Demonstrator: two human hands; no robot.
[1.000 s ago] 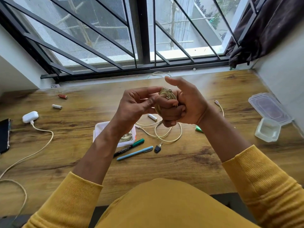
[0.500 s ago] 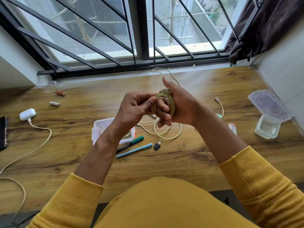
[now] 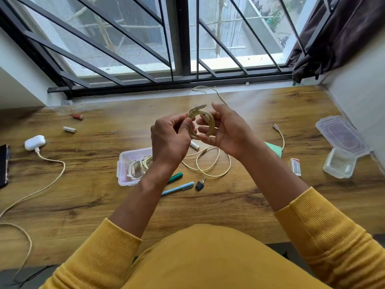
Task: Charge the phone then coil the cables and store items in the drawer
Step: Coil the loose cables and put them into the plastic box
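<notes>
**Coiled cable held in both hands above the worktop**

At the centre of the frame, a small coil of cream cable point(image 3: 201, 124) is held up between two hands. The left hand point(image 3: 169, 140) pinches the coil's left edge with curled fingers. The right hand point(image 3: 226, 132) cups the coil's right side, its fingers bent around the loops and the thumb raised above them. One plug end lies across the top of the coil.

Below the hands, on the wooden worktop point(image 3: 83, 197), a loose cable point(image 3: 214, 163) lies in open loops, its far plug pointing toward the right of the frame. A clear plastic box point(image 3: 127, 167), left of centre, contains another coiled cable point(image 3: 138, 166). Just below it lie a green pen point(image 3: 176, 177), a blue pen point(image 3: 178, 188) and a small black key point(image 3: 200, 185).

At the far left, a white charger point(image 3: 34, 142) sits on the worktop with its cable point(image 3: 52, 180) trailing toward the lower left corner; a dark phone point(image 3: 3, 165) lies at the frame edge beside it. Two batteries point(image 3: 73, 122) lie in the upper left. An empty clear container point(image 3: 340, 163) and its lid point(image 3: 341, 136) rest at the right.
</notes>
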